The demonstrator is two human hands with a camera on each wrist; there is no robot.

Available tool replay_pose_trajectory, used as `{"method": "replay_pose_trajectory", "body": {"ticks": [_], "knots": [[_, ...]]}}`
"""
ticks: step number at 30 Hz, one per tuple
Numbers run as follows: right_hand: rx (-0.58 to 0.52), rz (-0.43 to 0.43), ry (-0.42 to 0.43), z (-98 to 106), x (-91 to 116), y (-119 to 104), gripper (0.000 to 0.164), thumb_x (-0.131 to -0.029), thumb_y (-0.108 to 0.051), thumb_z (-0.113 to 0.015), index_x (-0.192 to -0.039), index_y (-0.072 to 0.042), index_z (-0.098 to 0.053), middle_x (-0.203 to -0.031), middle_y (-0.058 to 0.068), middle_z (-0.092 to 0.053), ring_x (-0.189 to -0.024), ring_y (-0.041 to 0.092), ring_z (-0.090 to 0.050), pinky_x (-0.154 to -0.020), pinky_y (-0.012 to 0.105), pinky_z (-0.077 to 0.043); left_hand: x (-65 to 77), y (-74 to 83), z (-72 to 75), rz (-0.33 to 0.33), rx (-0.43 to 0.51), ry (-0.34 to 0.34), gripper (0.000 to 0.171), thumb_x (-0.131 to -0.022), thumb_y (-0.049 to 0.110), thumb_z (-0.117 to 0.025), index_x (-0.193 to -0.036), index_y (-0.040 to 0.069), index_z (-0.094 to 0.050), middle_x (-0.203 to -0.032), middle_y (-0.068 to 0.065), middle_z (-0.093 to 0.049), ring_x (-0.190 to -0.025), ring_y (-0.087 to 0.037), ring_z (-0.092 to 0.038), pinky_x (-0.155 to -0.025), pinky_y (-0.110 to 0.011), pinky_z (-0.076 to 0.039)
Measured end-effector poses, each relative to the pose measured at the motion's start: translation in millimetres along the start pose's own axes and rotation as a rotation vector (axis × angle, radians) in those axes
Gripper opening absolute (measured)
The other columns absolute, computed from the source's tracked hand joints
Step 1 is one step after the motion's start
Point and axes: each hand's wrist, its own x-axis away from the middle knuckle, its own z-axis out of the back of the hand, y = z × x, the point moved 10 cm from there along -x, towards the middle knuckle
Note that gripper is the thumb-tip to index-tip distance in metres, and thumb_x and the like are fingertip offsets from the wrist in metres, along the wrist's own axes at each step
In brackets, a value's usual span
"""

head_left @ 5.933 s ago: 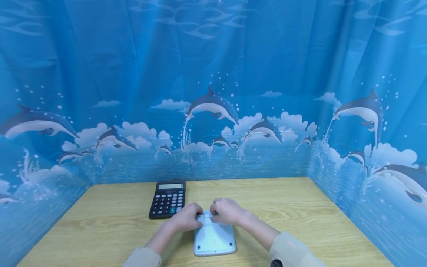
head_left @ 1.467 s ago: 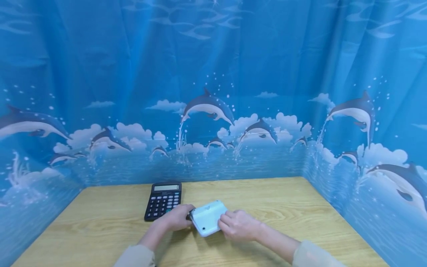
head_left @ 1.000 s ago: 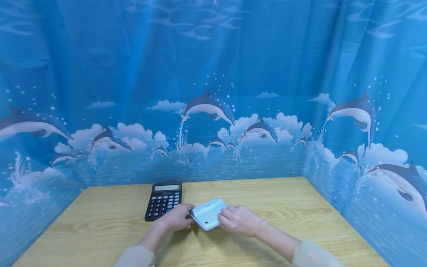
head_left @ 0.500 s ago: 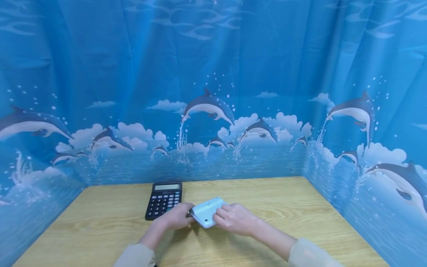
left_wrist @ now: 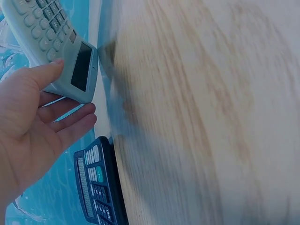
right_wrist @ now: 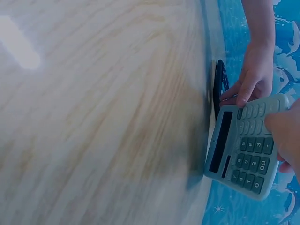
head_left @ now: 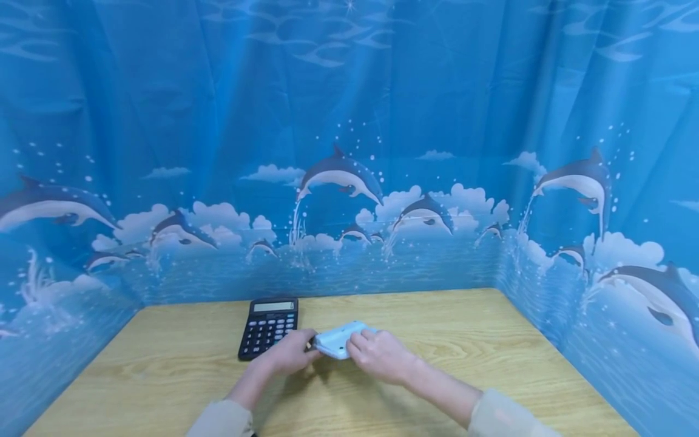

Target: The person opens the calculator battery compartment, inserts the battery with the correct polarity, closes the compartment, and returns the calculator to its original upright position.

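A pale blue-green calculator (head_left: 334,342) is held up over the table with its back toward the head camera. Its keys and dark display (left_wrist: 82,66) show in the left wrist view. My left hand (head_left: 292,353) pinches one side near the display, thumb on the key face and fingers behind. With thumb and curled fingers, my right hand (head_left: 379,357) grips the opposite side; in the right wrist view its thumb (right_wrist: 281,123) lies over the keys. The black calculator (head_left: 270,328) lies face up just beyond my left hand, which overlaps its lower corner in the head view.
The wood-grain table (head_left: 437,340) spreads under both hands. A blue curtain (head_left: 349,255) printed with dolphins and clouds hangs along its back and both sides.
Several seconds ago the pale calculator lay face down with both hands at its far end. It was then lifted and turned; over the last second it tilts further, so less of its back shows.
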Motion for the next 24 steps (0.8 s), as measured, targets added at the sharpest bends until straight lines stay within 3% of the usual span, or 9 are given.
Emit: {"method": "replay_pose_trajectory", "body": {"ticks": [3,8,12,19,24], "knots": [[0.003,-0.032,-0.010,0,-3,5,0.042,-0.095,-0.009,-0.021,-0.085,-0.011,-0.062,-0.077,-0.003,-0.060,-0.058,0.005,-0.053,-0.041,0.012,-0.041,-0.6,0.3,5.6,-0.003,0.035,0.035,0.030,-0.086,0.023,-0.064,-0.107,0.001,-0.058,-0.085,-0.001,-0.057,-0.074,-0.013,-0.054,-0.065,-0.032,-0.050],[0.006,-0.087,-0.051,-2,-6,14,0.015,-0.090,-0.020,-0.048,-0.087,-0.010,-0.060,-0.077,-0.002,-0.061,-0.056,0.005,-0.053,-0.038,0.013,-0.038,-3.5,0.5,11.3,-0.005,0.047,0.082,0.031,-0.086,0.023,-0.064,-0.106,-0.001,-0.058,-0.084,-0.001,-0.057,-0.072,-0.013,-0.053,-0.060,-0.028,-0.049],[-0.018,-0.120,-0.070,-3,-6,18,0.013,-0.085,-0.022,-0.057,-0.086,-0.010,-0.059,-0.076,-0.002,-0.061,-0.054,0.005,-0.052,-0.036,0.013,-0.036,-7.2,-0.2,15.3,0.021,0.039,0.117,0.029,-0.085,0.021,-0.065,-0.104,-0.001,-0.059,-0.084,-0.002,-0.057,-0.071,-0.013,-0.053,-0.060,-0.028,-0.049],[-0.194,-0.265,-0.066,-6,-2,34,0.015,-0.079,-0.016,-0.068,-0.081,-0.005,-0.057,-0.074,0.003,-0.061,-0.054,0.010,-0.056,-0.042,0.016,-0.045,-11.5,8.1,32.0,0.024,-0.019,0.229,0.026,-0.086,0.020,-0.065,-0.103,0.000,-0.062,-0.095,-0.009,-0.061,-0.086,-0.022,-0.058,-0.073,-0.038,-0.052],[-0.328,-0.415,0.003,-3,7,53,0.018,-0.076,-0.011,-0.072,-0.080,-0.004,-0.056,-0.070,0.005,-0.059,-0.052,0.013,-0.055,-0.043,0.017,-0.046,-13.2,14.9,44.8,0.017,-0.019,0.292,0.021,-0.086,0.014,-0.065,-0.102,0.001,-0.063,-0.099,-0.011,-0.062,-0.091,-0.025,-0.058,-0.076,-0.039,-0.052]]}}
